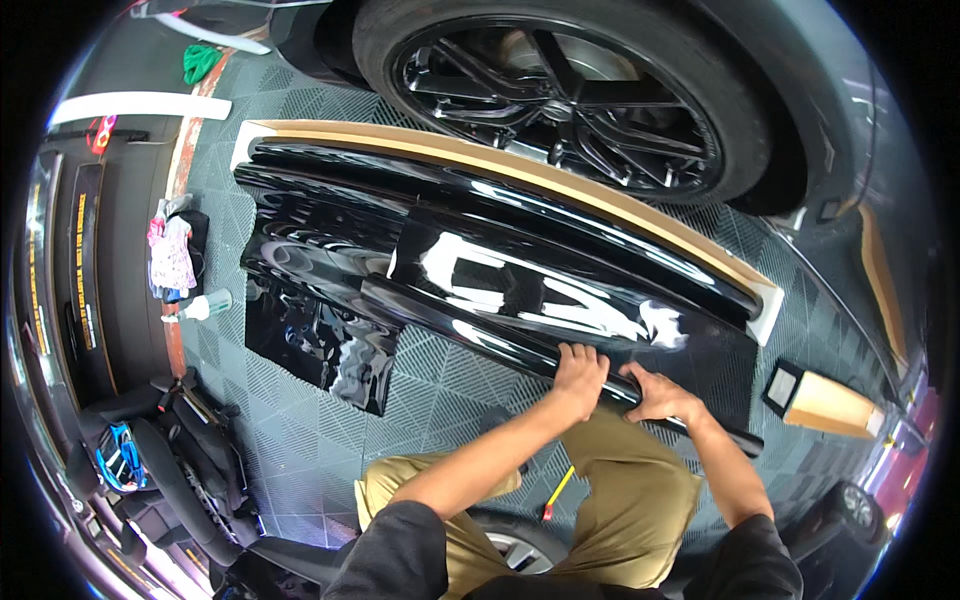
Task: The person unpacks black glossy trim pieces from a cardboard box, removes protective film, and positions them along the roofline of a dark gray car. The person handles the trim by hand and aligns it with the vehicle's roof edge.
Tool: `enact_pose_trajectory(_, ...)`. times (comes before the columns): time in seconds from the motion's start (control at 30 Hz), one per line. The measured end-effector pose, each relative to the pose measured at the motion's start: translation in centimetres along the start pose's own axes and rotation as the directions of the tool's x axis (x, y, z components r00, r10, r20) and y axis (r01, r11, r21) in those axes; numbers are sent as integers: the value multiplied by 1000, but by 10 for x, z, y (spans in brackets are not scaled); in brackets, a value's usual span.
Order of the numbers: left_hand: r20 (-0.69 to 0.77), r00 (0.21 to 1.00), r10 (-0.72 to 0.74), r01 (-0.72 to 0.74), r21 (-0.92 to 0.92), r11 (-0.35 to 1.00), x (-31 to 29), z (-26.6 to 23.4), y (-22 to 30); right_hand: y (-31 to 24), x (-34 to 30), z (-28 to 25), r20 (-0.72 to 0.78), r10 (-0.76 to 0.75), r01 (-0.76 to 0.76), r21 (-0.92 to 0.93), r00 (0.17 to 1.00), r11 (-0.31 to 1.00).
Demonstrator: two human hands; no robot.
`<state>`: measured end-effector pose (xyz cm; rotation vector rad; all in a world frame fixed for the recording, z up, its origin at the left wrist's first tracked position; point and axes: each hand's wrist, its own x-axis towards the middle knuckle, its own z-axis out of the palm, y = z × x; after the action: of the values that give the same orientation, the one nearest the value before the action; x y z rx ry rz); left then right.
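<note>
A roll of glossy black film (480, 340) lies slantwise in front of me, one end close to my knees. My left hand (580, 382) is closed over the roll, fingers across its top. Just right of it, my right hand (662, 394) grips the same roll, thumb raised toward the far side. Beyond the roll stretches a shiny sheet of black film (590, 312), reflecting the lights. It reaches toward a long cardboard box (460, 147) in which black film rolls (520, 200) lie. A separate crinkled film piece (320, 340) spreads at the left.
A car wheel (560, 110) stands beyond the box. A spray bottle (205, 305) and cloths (172, 255) lie left, near a black seat (165, 470). At right sits a small carton (825, 405). A yellow tool with a red end (560, 490) lies between my legs.
</note>
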<state>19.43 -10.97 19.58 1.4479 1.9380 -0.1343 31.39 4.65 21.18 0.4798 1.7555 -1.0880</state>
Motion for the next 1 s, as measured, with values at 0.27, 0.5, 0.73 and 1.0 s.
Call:
enact_pose_trajectory(0.27,436,874,212,-91,-282,955,64,-1,-53,1,50,-1,-69,-110,96,-186,992,978)
enact_pose_trajectory(0.5,-19,976,215,-215,-23,976,86,38,-57,46,83,-33,62,-248,234,175,967,956)
enact_pose_trajectory(0.73,-71,939,337,-337,6,941,77,3,-69,45,74,-12,-391,-116,40,-198,913,979)
enact_pose_trajectory(1.0,167,950,264,-249,-106,963,100,-27,-97,10,73,-7,-641,-182,-55,-331,746,942)
